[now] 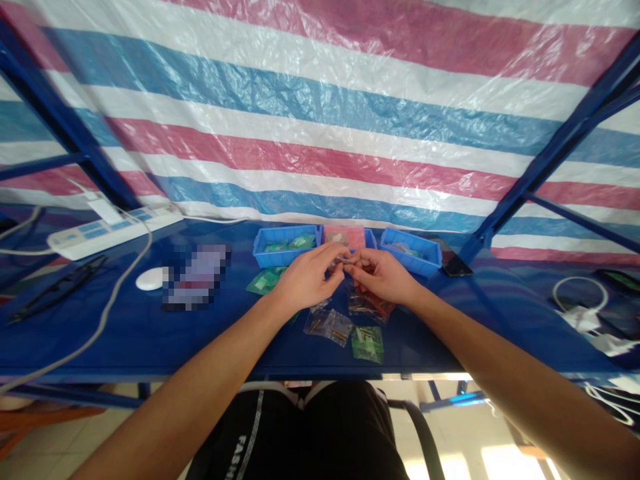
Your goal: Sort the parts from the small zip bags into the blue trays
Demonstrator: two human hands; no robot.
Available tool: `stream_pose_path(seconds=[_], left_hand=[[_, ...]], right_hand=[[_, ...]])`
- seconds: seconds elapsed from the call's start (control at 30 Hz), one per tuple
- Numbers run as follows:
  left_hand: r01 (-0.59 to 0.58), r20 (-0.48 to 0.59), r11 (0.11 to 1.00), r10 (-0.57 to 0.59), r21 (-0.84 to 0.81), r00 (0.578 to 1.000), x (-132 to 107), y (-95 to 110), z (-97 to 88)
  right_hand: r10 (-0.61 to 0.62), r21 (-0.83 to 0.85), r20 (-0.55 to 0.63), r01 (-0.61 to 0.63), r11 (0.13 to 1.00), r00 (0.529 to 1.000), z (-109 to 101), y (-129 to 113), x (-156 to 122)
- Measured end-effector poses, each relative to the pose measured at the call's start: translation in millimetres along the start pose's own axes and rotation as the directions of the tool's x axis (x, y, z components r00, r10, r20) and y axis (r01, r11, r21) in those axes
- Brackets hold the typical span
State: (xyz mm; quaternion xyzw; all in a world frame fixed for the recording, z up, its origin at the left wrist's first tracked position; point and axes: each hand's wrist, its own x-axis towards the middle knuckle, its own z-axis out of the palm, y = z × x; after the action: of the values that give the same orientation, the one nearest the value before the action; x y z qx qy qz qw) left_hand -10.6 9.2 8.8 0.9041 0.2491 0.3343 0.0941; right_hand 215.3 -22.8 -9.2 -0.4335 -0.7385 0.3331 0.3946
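Observation:
My left hand (315,270) and my right hand (380,272) meet above the blue table, fingers pinched together. Between the fingertips is a small, partly shiny thing (343,261), mostly hidden, whose kind I cannot make out. Just below lie a clear plastic bag (329,326) with brass-coloured pins in it and a green plastic bag (367,343) with small parts. Under my right hand is a pile of reddish and clear bags (369,303). Another green bag (266,281) lies left of my left hand, partly covered by the wrist.
Behind my hands stand a left blue bin (256,248) with green bags, a middle bin holding a pink bag (345,235), and a right blue bin (433,261). A dark phone (456,265), a white power strip (75,248), its cable (117,287) and black glasses (60,290) lie around.

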Motion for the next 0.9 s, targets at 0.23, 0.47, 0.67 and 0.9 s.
stream_pose_path(seconds=[0.23,0.47,0.67,0.9], left_hand=[[0.032,0.101,0.999,-0.036,0.041,0.994,-1.3,2.3,-1.0],[0.027,0.109,0.999,-0.032,0.047,0.994,-3.1,0.7,2.4],[-0.056,-0.081,0.998,0.056,0.004,0.995,-0.9,2.9,0.8],[-0.192,-0.186,0.981,0.196,0.039,0.963,3.1,1.4,1.3]], right_hand=[[-0.030,-0.185,0.057,0.040,0.982,0.998,-0.7,-10.2,-2.7],[-0.049,-0.229,0.101,0.071,0.971,0.994,-1.7,-17.3,-4.8],[0.074,0.116,0.029,-0.077,0.990,0.997,0.5,-8.2,0.1],[0.163,0.441,0.006,-0.149,0.885,0.987,-3.3,-9.7,3.7]])
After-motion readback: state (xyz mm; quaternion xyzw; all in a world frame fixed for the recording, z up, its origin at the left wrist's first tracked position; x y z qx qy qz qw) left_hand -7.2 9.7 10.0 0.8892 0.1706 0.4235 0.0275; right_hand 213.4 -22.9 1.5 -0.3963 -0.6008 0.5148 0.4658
